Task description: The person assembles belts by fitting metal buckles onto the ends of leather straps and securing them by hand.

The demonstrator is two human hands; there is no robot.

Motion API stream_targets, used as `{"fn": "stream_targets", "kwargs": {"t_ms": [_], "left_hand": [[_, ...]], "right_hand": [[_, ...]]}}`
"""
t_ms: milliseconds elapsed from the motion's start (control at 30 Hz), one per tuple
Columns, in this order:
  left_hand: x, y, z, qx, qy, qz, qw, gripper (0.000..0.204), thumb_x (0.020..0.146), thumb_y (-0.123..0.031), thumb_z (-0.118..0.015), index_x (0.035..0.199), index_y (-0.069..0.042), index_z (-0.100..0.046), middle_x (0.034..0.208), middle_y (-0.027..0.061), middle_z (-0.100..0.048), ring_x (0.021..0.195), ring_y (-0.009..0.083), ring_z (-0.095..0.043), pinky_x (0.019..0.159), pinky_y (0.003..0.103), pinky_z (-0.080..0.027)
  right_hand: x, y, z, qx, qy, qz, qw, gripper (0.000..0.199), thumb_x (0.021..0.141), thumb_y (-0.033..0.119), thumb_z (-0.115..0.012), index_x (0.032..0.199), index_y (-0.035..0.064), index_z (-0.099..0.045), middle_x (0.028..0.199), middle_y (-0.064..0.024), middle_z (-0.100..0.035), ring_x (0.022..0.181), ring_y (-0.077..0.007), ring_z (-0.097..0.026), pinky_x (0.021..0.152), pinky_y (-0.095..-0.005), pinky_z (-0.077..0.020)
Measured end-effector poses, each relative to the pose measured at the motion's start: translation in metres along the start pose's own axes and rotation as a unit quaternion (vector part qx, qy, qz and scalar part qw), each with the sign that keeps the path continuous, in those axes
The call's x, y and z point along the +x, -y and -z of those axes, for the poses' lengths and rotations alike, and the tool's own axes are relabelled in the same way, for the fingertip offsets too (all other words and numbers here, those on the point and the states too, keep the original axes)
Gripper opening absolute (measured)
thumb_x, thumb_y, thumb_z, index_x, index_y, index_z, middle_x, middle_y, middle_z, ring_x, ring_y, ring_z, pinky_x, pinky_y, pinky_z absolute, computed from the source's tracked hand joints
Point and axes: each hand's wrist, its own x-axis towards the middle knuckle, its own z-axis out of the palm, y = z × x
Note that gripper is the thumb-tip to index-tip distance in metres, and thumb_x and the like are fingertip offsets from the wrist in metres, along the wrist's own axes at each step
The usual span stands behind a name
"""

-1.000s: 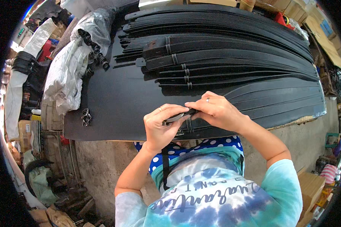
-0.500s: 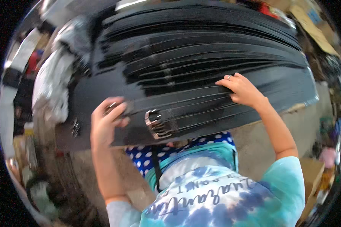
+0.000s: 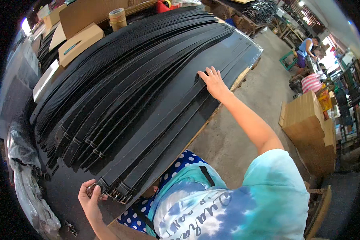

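Observation:
My left hand (image 3: 93, 196) pinches the buckle end of a black belt (image 3: 148, 138) at the table's near left. Right beside it lie other belt buckles (image 3: 118, 194), metal and grouped close together. The belt runs diagonally up and right to my right hand (image 3: 215, 83), whose fingers are spread and rest on the strap near the table's right side. A ring shows on one finger. Further belts (image 3: 176, 138) lie alongside, nearer my body. Beyond them, a large fanned stack of black belts (image 3: 108, 76) covers the far half of the table, with stitched loops at its near left end.
The dark table (image 3: 244, 48) has a wooden near edge. Clear plastic wrap (image 3: 24, 160) hangs at its left, near a loose buckle (image 3: 71, 228). A tape roll (image 3: 117, 19) and cardboard (image 3: 78, 44) sit behind the stack. Boxes (image 3: 308, 128) stand right; a person (image 3: 306, 50) works farther off.
The view has swung to the right, showing more of the room. My left hand has brought the buckle it holds next to the other buckles. My right hand still rests on the belts.

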Motion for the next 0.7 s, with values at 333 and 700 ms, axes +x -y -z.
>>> {"fn": "stream_targets", "kwargs": {"t_ms": [333,700], "left_hand": [[-0.044,-0.015,-0.003,0.085,-0.027,-0.006,0.996,0.022,0.081,-0.002,-0.067,0.101,0.004,-0.06,0.077,0.006,-0.061,0.059,0.009,-0.057,0.051,0.023,-0.053],[-0.016,0.0,-0.013,0.121,0.001,-0.051,0.991,0.026,0.082,-0.011,-0.07,0.107,-0.004,-0.067,0.077,0.0019,-0.065,0.054,0.0048,-0.057,0.046,0.017,-0.042]], "right_hand": [[0.024,0.012,-0.02,0.109,-0.044,0.033,0.992,0.054,0.078,-0.008,-0.043,0.127,0.013,-0.052,0.132,-0.0264,-0.044,0.124,-0.0443,-0.038,0.101,-0.0553,-0.0344],[0.029,-0.069,-0.041,0.12,0.024,0.092,0.988,0.076,0.067,-0.018,-0.039,0.137,0.0132,-0.042,0.143,-0.023,-0.033,0.136,-0.0416,-0.025,0.112,-0.0462,-0.022]]}}
